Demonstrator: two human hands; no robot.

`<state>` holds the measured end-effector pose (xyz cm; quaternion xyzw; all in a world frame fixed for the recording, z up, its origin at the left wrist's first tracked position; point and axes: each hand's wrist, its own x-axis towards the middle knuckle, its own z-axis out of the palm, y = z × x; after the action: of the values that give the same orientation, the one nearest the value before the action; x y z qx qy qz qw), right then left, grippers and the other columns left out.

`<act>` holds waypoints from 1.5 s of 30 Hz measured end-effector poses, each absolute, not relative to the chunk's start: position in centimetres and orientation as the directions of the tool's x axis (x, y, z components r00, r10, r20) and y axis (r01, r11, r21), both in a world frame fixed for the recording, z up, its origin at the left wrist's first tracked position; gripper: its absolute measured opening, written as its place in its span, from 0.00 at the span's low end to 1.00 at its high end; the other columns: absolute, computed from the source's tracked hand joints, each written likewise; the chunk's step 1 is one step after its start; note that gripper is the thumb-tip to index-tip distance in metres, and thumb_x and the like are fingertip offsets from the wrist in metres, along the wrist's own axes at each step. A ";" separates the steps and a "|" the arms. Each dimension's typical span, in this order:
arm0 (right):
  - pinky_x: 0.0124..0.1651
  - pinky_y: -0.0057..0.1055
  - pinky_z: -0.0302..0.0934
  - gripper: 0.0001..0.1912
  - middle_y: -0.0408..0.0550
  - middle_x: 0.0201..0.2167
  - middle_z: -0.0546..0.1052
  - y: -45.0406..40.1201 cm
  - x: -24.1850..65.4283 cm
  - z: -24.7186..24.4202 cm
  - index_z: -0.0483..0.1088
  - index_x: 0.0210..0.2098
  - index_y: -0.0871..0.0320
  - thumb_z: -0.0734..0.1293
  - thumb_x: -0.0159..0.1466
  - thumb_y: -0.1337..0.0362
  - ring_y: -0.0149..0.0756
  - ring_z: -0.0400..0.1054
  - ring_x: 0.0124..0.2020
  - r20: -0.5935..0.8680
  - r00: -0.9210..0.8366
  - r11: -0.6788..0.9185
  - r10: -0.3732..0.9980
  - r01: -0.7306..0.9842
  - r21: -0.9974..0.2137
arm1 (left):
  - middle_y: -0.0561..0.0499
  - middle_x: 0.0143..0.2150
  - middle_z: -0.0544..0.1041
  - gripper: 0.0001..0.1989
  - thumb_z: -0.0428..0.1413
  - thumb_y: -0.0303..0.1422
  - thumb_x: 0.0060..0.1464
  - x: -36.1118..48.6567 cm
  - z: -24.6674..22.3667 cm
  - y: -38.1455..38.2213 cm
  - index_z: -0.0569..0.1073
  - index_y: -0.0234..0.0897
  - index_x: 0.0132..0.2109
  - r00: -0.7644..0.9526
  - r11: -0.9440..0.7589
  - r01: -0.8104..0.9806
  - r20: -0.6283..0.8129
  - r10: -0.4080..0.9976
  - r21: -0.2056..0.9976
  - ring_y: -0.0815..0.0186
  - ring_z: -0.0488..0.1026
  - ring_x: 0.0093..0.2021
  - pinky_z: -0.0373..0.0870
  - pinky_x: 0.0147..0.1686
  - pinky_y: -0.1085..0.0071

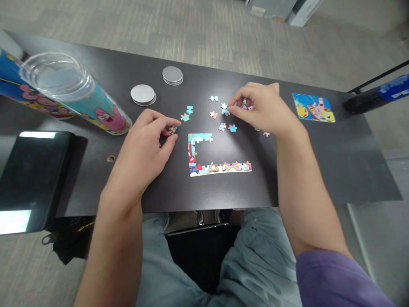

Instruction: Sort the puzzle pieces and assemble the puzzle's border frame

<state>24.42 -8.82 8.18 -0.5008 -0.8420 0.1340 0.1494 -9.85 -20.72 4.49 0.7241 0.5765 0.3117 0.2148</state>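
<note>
A partly joined jigsaw border (220, 169) lies on the dark table, forming a left side, a long bottom edge and a short top edge. My left hand (145, 147) is to its left, thumb and index finger closed around a small puzzle piece (173, 130). Above the border, my right hand (263, 106) pinches another puzzle piece (225, 111) at its fingertips. More loose pieces lie between the hands, among them a teal piece (189, 109) and a blue-purple piece (232, 128). Several are partly hidden under my right hand.
Two clear cartoon-printed canisters, the nearer one (108, 115) upright, stand at the left behind a black device (35, 170). Silver lids are stacked at two spots, one stack (142, 94) nearer. At right are a cartoon picture card (314, 107) and a dark bottle (367, 100).
</note>
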 end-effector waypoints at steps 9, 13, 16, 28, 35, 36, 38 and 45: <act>0.74 0.72 0.61 0.06 0.52 0.50 0.90 -9.1 22.7 7.5 0.88 0.52 0.43 0.76 0.80 0.57 0.63 0.82 0.53 0.120 -0.472 0.482 0.873 0.798 -0.361 | 0.44 0.68 0.83 0.18 0.62 0.36 0.80 -9.8 3.9 -20.7 0.89 0.49 0.68 0.108 -0.220 0.723 0.207 0.972 0.655 0.52 0.86 0.54 0.88 0.62 0.49; 0.72 0.72 0.61 0.07 0.54 0.51 0.90 -8.8 23.3 7.5 0.88 0.53 0.43 0.75 0.79 0.58 0.65 0.82 0.54 0.172 -0.419 0.453 0.892 0.814 -0.364 | 0.46 0.68 0.83 0.18 0.62 0.35 0.80 -10.0 3.8 -20.8 0.87 0.53 0.70 0.106 -0.229 0.723 0.223 0.969 0.652 0.53 0.86 0.55 0.89 0.60 0.52; 0.72 0.72 0.61 0.06 0.54 0.52 0.90 -8.4 24.0 7.3 0.87 0.51 0.43 0.75 0.80 0.56 0.64 0.81 0.52 0.201 -0.368 0.418 0.908 0.827 -0.376 | 0.47 0.66 0.84 0.17 0.62 0.35 0.80 -10.0 4.0 -20.8 0.86 0.54 0.68 0.124 -0.236 0.712 0.212 0.969 0.662 0.53 0.86 0.57 0.89 0.60 0.53; 0.75 0.74 0.62 0.12 0.53 0.57 0.90 -7.5 24.8 5.9 0.90 0.61 0.39 0.76 0.82 0.54 0.62 0.83 0.55 0.143 -0.404 0.427 0.903 0.818 -0.385 | 0.45 0.66 0.91 0.15 0.59 0.36 0.81 -9.8 4.2 -20.5 0.88 0.49 0.64 0.235 -0.321 0.699 0.219 0.947 0.638 0.45 0.89 0.64 0.86 0.70 0.44; 0.75 0.73 0.62 0.09 0.53 0.57 0.90 -7.4 24.4 5.9 0.91 0.56 0.42 0.78 0.80 0.61 0.60 0.83 0.54 0.115 -0.415 0.426 0.903 0.822 -0.378 | 0.45 0.66 0.91 0.13 0.60 0.36 0.81 -9.2 4.6 -20.6 0.88 0.51 0.63 0.305 -0.366 0.628 0.216 0.928 0.687 0.46 0.89 0.66 0.87 0.73 0.44; 0.75 0.72 0.62 0.08 0.54 0.57 0.90 -7.4 24.3 6.0 0.91 0.55 0.43 0.78 0.79 0.62 0.59 0.83 0.54 0.111 -0.409 0.419 0.906 0.828 -0.373 | 0.46 0.66 0.91 0.13 0.61 0.35 0.81 -9.1 4.6 -20.6 0.88 0.51 0.62 0.310 -0.369 0.622 0.216 0.926 0.690 0.46 0.89 0.65 0.87 0.72 0.45; 0.75 0.71 0.63 0.07 0.54 0.57 0.90 -7.4 24.3 6.1 0.90 0.53 0.46 0.79 0.78 0.62 0.58 0.83 0.53 0.112 -0.398 0.410 0.910 0.834 -0.368 | 0.46 0.65 0.91 0.13 0.61 0.35 0.81 -9.0 4.7 -20.7 0.88 0.51 0.62 0.318 -0.374 0.623 0.214 0.924 0.687 0.48 0.89 0.65 0.88 0.71 0.47; 0.73 0.69 0.66 0.03 0.53 0.54 0.90 -7.1 24.9 5.8 0.88 0.50 0.44 0.80 0.78 0.57 0.59 0.82 0.53 0.139 -0.399 0.421 0.906 0.829 -0.368 | 0.43 0.65 0.91 0.13 0.62 0.35 0.81 -9.2 4.2 -20.5 0.90 0.49 0.63 0.343 -0.407 0.634 0.232 0.910 0.657 0.45 0.89 0.66 0.87 0.70 0.43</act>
<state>24.89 -7.08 5.81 -0.5242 -0.8276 0.1206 0.1603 -9.16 -20.51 4.17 0.7854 0.4916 0.2944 0.2340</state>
